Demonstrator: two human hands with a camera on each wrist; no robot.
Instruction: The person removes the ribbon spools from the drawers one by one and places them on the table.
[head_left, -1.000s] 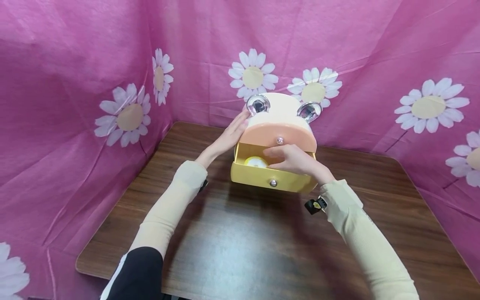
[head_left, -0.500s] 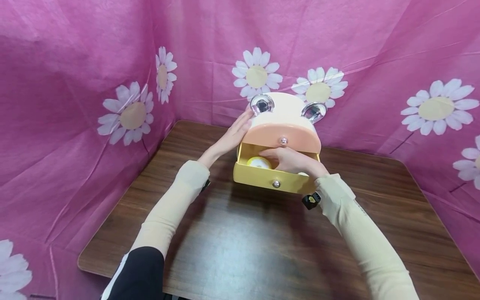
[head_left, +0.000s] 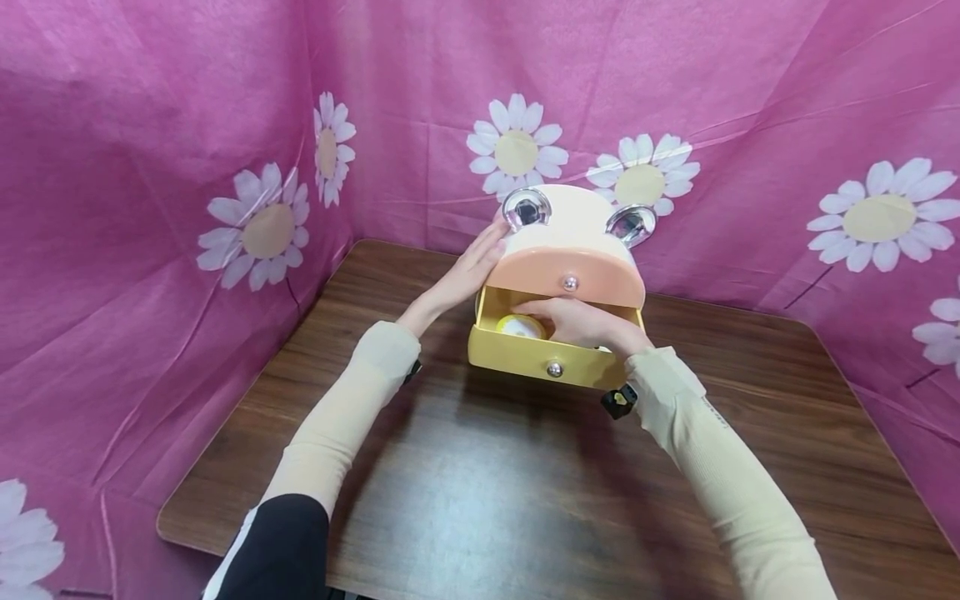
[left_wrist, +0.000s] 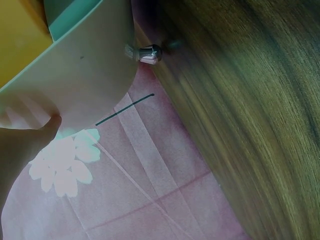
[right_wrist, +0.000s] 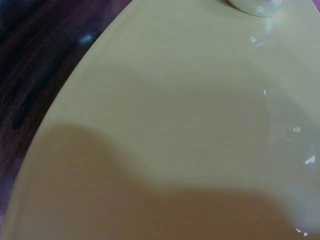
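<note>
Drawer box [head_left: 573, 208], white-bodied: on the counter [head_left: 450, 492], between the two hands, facing the person. Two silver eyes [head_left: 527, 210] on top, one just above the left fingertips.

Left hand [head_left: 461, 273]: fingers straight, laid along the box's side; grasps nothing.

Right hand [head_left: 583, 322]: reached over the front lip into the yellow drawer [head_left: 510, 353], fingers slightly bent. Tips partly hidden; whether they pinch anything, cannot tell.

Round disc [head_left: 521, 327], white with yellow rim: inside the yellow drawer, just left of the right hand, close by its fingers; contact uncertain.

Small white item [head_left: 603, 348]: beneath the right wrist, mostly covered, not identifiable.

Peach drawer [head_left: 525, 268]: closed, directly above the right hand, with its own silver knob [head_left: 570, 283].

Step in hand, as judged: handling the yellow drawer's contents. Handling notes: the left palm should brace the box lightly, enough to stop it sliding or tipping. The right wrist is best kept low but off the front lip, since leaning there could strain the pulled-out drawer. Knuckles need care beneath the peach drawer's edge; any lift should come forward before upward.
</note>
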